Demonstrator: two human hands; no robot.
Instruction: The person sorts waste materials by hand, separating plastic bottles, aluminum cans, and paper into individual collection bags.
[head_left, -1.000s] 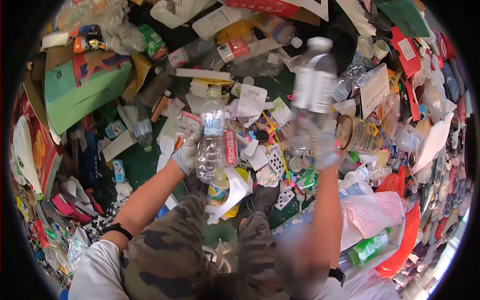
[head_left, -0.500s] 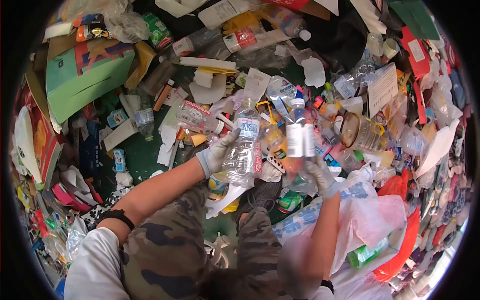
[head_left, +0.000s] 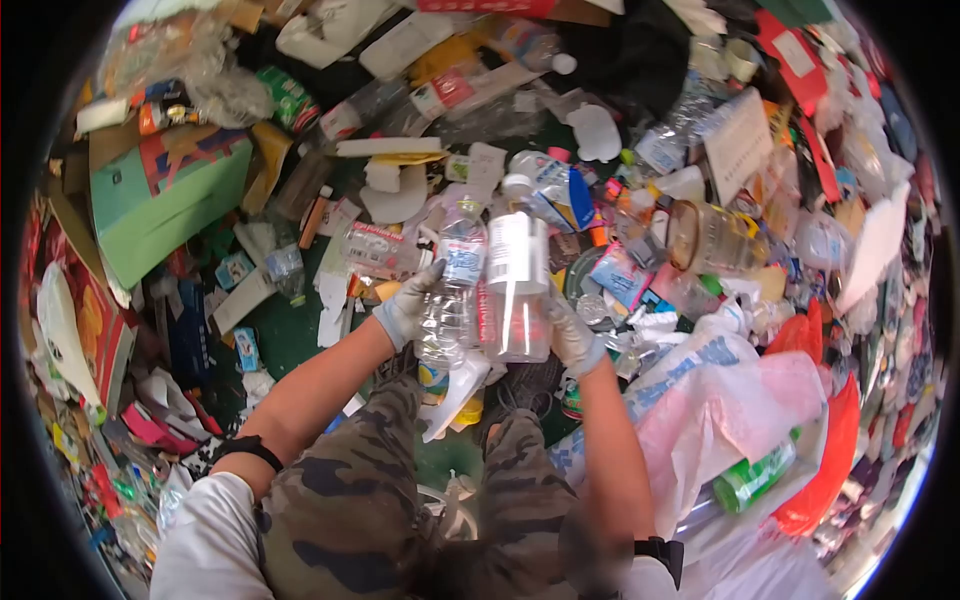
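1. Dark green floor (head_left: 285, 342) shows left of our left fingers (head_left: 430, 278), with scattered rubbish (head_left: 640, 335) around, so holding stuff up probably gets it out of the clutter.
2. Our left hand (head_left: 402, 308) pinches a blue-labelled bottle (head_left: 462, 262) from its outer side, fingertips near the label, likely for a firmer grip.
3. Our right hand (head_left: 577, 335) supports a white-labelled bottle (head_left: 518, 255) from its outer side. We can't tell if those fingers are spread or together, cause the bottle hides some.
4. Both bottles sit roughly upright between our two sets of fingers, probably so we can handle them together.
5. Beyond our right fingers, a wide clear jar (head_left: 715, 238) lies tipped over.
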